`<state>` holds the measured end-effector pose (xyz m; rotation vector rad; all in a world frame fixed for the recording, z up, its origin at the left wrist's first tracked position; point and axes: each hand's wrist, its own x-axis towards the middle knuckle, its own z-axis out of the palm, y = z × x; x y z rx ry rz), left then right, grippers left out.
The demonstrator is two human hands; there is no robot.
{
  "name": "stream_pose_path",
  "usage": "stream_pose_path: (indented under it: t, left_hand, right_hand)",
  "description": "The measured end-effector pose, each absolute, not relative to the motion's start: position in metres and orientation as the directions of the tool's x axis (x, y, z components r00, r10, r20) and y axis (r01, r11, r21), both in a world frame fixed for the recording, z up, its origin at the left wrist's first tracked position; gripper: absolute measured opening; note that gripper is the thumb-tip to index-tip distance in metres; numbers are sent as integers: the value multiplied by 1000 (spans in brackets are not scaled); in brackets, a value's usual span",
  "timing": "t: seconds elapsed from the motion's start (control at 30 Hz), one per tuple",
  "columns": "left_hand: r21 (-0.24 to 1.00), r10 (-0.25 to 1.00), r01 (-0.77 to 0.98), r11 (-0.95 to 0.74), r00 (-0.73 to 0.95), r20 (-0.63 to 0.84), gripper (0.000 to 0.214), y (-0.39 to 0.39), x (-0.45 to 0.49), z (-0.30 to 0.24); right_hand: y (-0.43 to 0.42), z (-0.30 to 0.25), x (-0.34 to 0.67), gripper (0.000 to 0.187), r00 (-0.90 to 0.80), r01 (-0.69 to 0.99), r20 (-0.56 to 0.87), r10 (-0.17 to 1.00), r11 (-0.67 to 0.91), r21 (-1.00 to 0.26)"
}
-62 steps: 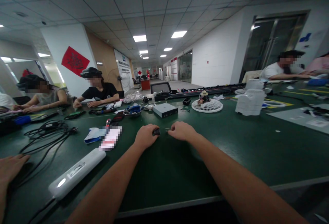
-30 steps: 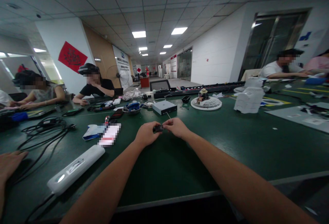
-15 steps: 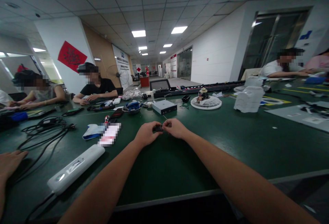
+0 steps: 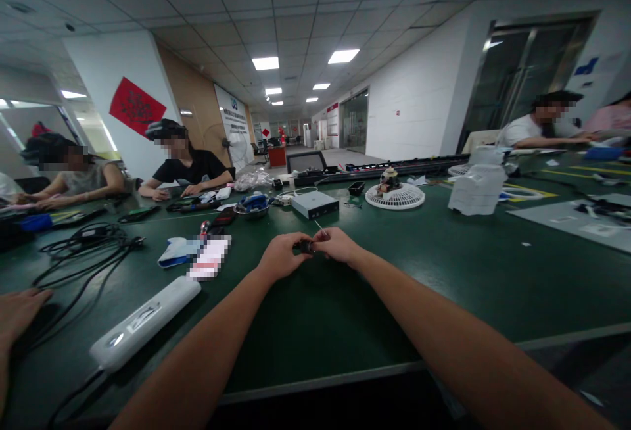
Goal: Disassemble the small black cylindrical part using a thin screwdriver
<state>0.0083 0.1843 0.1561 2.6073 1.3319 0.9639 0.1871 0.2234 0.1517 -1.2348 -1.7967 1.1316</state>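
My left hand (image 4: pixel 282 256) is closed on a small dark part (image 4: pixel 304 246), pinched between thumb and fingers just above the table. The part's kind is too small to make out. Close against it on the other side, my right hand (image 4: pixel 338 246) is closed on a thin light-coloured rod (image 4: pixel 319 225), whose upper end sticks out up and to the left. Where the right fingertips meet the dark part, the detail is hidden. A grey box-shaped drive (image 4: pixel 315 205) lies on the green table (image 4: pixel 315 325) just beyond both hands.
A white power strip (image 4: pixel 148 325), a phone (image 4: pixel 210 258) and black cables (image 4: pixel 93 246) lie at left, beside another person's hand (image 4: pixel 20 315). Beyond are a white fan grille (image 4: pixel 395 197) with a motor and a white plastic housing (image 4: pixel 477 188). Several people sit around the table.
The rod shows more of its length above my right fingers. The dark part has turned slightly in my left hand. Both hands stay almost in place.
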Motion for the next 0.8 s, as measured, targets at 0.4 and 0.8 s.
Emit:
stream_pose_path:
  t: [0.4,0.8]
  left_hand:
    - [368,873,872,-323,125,472,31,193,1,153]
    - [300,831,844,-445,264,489,27,192,2,151]
  right_hand:
    - [231,156,203,22,-375,609,406,834,551,-570]
    - [224,159,204,21,-473,727,311,824,565,-390]
